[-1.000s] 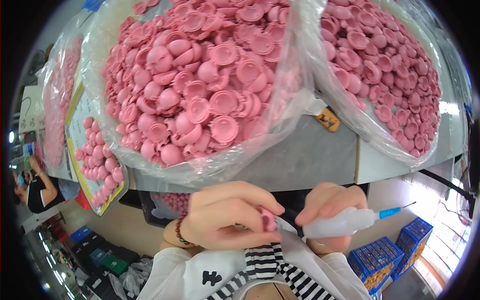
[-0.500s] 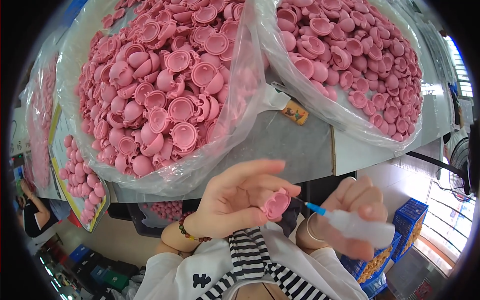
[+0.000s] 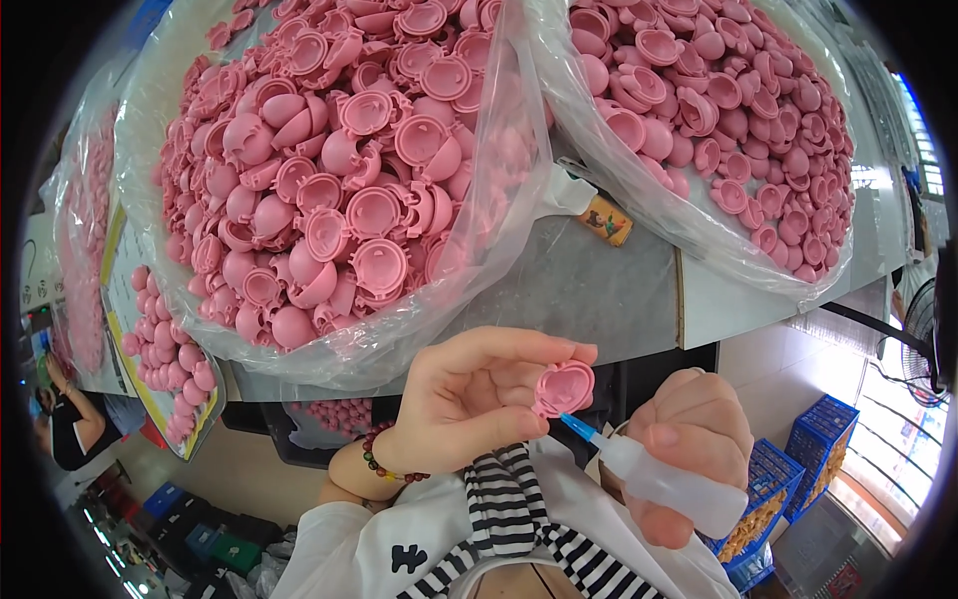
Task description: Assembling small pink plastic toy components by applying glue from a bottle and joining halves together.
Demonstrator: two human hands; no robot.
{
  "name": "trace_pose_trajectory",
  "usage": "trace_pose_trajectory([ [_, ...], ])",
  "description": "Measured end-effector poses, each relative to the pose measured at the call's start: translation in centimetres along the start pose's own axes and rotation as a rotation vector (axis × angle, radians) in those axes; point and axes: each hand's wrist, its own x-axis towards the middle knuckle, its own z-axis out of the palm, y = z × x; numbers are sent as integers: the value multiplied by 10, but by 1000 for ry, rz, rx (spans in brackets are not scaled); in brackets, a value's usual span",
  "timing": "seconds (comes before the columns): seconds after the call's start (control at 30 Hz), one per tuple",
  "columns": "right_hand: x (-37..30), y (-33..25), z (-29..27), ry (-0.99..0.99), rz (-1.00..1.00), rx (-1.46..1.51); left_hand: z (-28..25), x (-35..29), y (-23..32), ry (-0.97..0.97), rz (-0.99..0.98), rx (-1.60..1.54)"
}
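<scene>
Between the thumb and fingers of my left hand is a pink plastic half-shell, its hollow side facing up toward me. My right hand is wrapped round a translucent white squeeze bottle with a blue needle tip. That tip points up and left, at the lower rim of the half-shell; whether it touches cannot be told. A large heap of similar pink half-shells lies beyond my left hand in a clear plastic bag on the grey table.
A second clear bag of pink half-shells is at the right. Between the bags lies a small yellow-brown printed object. Closed pink balls sit on a yellow-edged tray at the left. Blue crates stand low right; another person's arm shows far left.
My right hand has brought the bottle's tip left and down to the half-shell's rim. The half-shell has turned and risen slightly in my left fingers. The view has shifted a little.
</scene>
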Motion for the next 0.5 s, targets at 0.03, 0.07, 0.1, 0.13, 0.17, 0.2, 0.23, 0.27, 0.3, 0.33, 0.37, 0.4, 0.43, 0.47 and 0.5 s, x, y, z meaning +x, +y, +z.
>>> trace_pose_trajectory([
  [0.03, 0, 0, -1, 0, 1, -3, 0, 1, 0, -5, 0, 11],
  [0.07, -1, 0, -2, 38, 7, 11, 0, 1, 0, -7, -1, 9],
  [0.1, -2, 0, -2, 74, 12, 30, 0, 0, 0, 9, -6, 1],
  [0.13, -2, 0, -1, 73, 12, 33, 0, 0, 0, 25, -11, -7],
  [0.17, -2, 0, 0, 62, 21, 22, -2, -1, 0, 28, -10, -6],
  [0.2, -1, 0, -1, 53, 29, 2, -3, 0, 0, -38, 3, -33],
  [0.23, 0, 2, -1, 53, 28, -3, -4, 1, 0, -103, 16, -61],
  [0.27, 0, 4, 0, 31, 7, -25, -4, 1, 1, -107, 15, -63],
  [0.3, 0, 5, 0, 8, -14, -46, -3, 0, 1, -99, 13, -71],
  [0.33, -1, 5, 0, 7, -14, -49, -3, 0, 1, -90, 11, -78],
  [0.37, -1, 4, 0, 34, -11, -40, -3, 0, 1, -92, 11, -80],
  [0.4, -2, 4, 1, 60, -8, -28, -5, 0, 1, -107, 29, -57],
  [0.43, -2, 5, 1, 59, -7, -28, -6, 0, 1, -123, 46, -34],
  [0.47, -2, 6, 2, 73, -18, -34, -6, 0, 1, -123, 46, -35],
  [0.5, -1, 6, 1, 88, -29, -45, -5, 0, 0, -114, 48, -39],
])
